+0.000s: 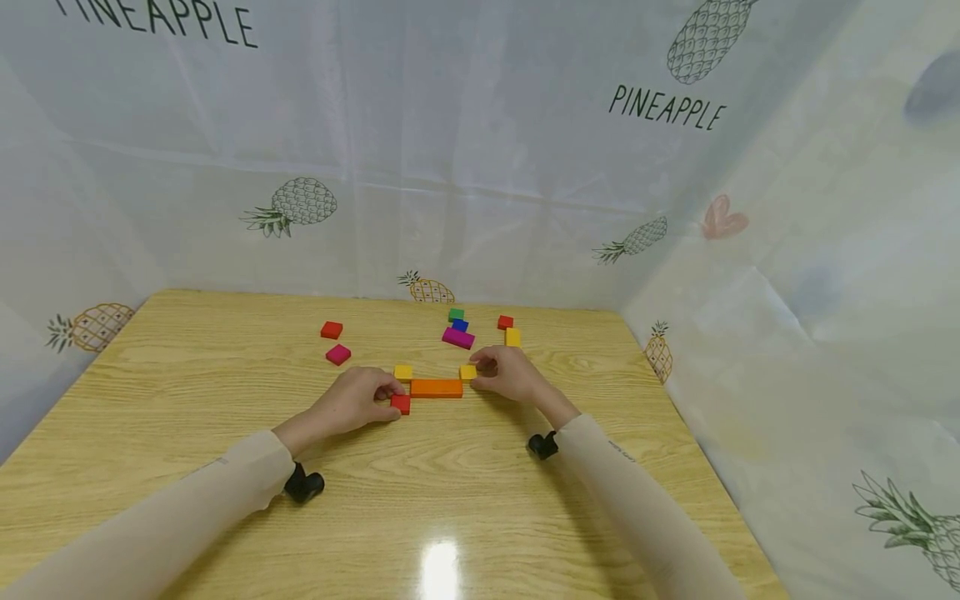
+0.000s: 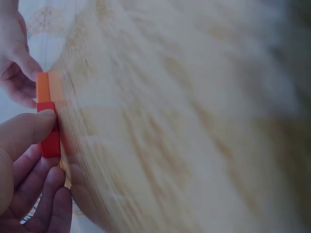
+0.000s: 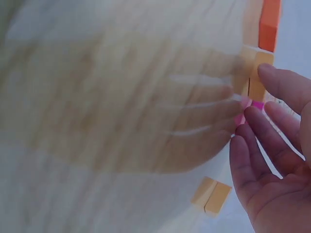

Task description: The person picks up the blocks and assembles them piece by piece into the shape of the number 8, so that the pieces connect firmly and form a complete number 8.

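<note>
At the lower left corner of a long orange block (image 1: 437, 389), my left hand (image 1: 351, 402) pinches a small red block (image 1: 401, 404) between thumb and fingers. In the left wrist view the red block (image 2: 50, 143) stands on the table by the thumb, with the orange block (image 2: 43, 87) beyond. My right hand (image 1: 510, 373) holds a small yellow block (image 1: 468, 372) at the orange block's upper right corner; its thumb touches that yellow block (image 3: 261, 77) in the right wrist view. A second yellow block (image 1: 403, 372) sits at the orange block's upper left corner.
Behind my right hand lie a purple block (image 1: 458, 337), a blue block (image 1: 460, 325), a green block (image 1: 456, 314), a red block (image 1: 506, 322) and a yellow block (image 1: 513, 337). Farther left are another red block (image 1: 332, 330) and a pink block (image 1: 338, 355). A curtain (image 1: 480, 233) borders the table.
</note>
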Demonstrator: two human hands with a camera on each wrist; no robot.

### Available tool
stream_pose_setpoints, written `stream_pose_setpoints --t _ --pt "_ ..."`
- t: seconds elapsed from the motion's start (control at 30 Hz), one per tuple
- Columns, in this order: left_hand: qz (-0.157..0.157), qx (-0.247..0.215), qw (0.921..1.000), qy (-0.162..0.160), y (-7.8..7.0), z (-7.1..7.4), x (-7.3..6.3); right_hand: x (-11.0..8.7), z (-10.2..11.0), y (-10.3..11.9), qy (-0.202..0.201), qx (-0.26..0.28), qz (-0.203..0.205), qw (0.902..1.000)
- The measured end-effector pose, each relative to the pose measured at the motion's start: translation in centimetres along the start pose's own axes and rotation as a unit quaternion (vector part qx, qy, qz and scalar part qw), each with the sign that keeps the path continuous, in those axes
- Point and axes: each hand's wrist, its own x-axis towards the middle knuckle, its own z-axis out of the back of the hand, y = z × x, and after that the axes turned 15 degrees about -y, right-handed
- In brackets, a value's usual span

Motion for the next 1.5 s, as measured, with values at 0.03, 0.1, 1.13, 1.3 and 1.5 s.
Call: stream_pose_setpoints --t 0.03,0.1,1.13,1.3,1.5 --pt "0.001 0.0 1.0 0.0 0.0 0.0 0.0 0.0 0.2 -0.1 0.001 0.001 0.001 1.0" --pt "0.0 0.0 1.0 0.0 0.0 0.0 0.0 0.1 0.6 -0.3 0.003 0.007 0.002 1.0" --pt "-0.009 0.001 0.9999 -0.005 -0.2 0.1 -0.1 6.0 4.3 -6.9 -0.074 0.012 -0.062 0.9952" --pt "-0.011 0.002 0.9999 -0.006 -0.2 0.1 -0.2 6.5 3.4 -7.5 -0.077 0.016 -0.082 0.9935" --pt "-0.014 0.009 0.9998 -0.006 -0.3 0.0 -0.1 6.7 2.7 -7.4 -0.082 0.032 -0.118 0.9891"
